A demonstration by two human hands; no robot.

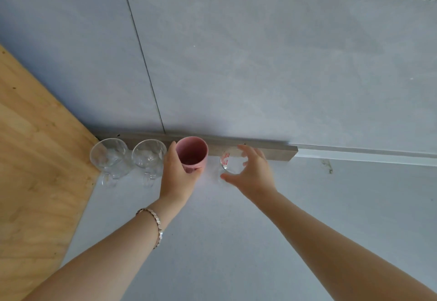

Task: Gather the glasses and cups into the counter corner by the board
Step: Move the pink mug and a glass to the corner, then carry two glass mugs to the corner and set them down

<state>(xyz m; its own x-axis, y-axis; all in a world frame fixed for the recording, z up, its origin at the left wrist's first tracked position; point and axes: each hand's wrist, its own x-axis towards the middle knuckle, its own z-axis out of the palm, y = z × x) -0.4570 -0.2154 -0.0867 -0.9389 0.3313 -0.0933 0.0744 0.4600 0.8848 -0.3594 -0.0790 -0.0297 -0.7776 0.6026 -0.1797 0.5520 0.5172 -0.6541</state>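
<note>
tabletop (236, 241) pale grey, smooth, matt. board (35, 158) light wood, visible grain, satin finish. two mugs (107, 156) (148, 156) clear glass, glossy, glass handles. pink cup (192, 152) opaque, matt, looks plastic. small glass (233, 161) clear, shiny, red printed marks. bracelet (155, 223) silvery metal links, polished. wall (260, 64) grey smooth panels; strip (272, 150) at its base dull grey.

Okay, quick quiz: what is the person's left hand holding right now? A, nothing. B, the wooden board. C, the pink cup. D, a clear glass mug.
C: the left hand is wrapped around the pink cup, which stands right of the two clear glass mugs.
</note>
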